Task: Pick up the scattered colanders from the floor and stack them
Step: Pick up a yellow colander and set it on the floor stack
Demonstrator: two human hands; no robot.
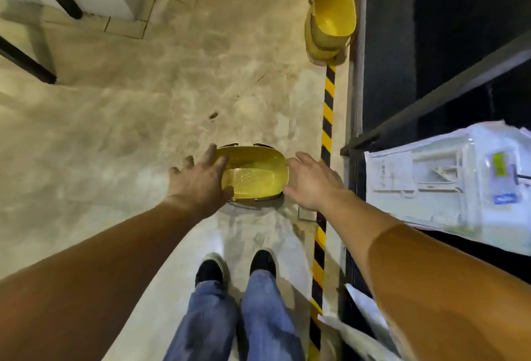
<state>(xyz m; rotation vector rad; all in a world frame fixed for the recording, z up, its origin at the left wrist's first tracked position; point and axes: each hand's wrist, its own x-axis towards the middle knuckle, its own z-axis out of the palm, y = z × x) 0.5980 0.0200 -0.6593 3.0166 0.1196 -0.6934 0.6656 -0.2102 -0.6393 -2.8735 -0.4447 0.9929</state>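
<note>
We reach for the yellow oval plastic colander (254, 175); left hand (198, 181) and right hand (311, 181) flank it, fingers released. Next, we judge: grasp, carry to the yellow stack (330, 20) at one o'clock.

— What sort of place am I looking at?

— A warehouse or storeroom, I'd say. I see a bare concrete floor (143, 119), scuffed and stained, with yellow-and-black hazard tape (327, 119) along an aisle.

— Anything else?

— Dark metal shelving (431, 96) stands right of the tape, holding a plastic-wrapped white appliance (431, 176) with labels.
</note>
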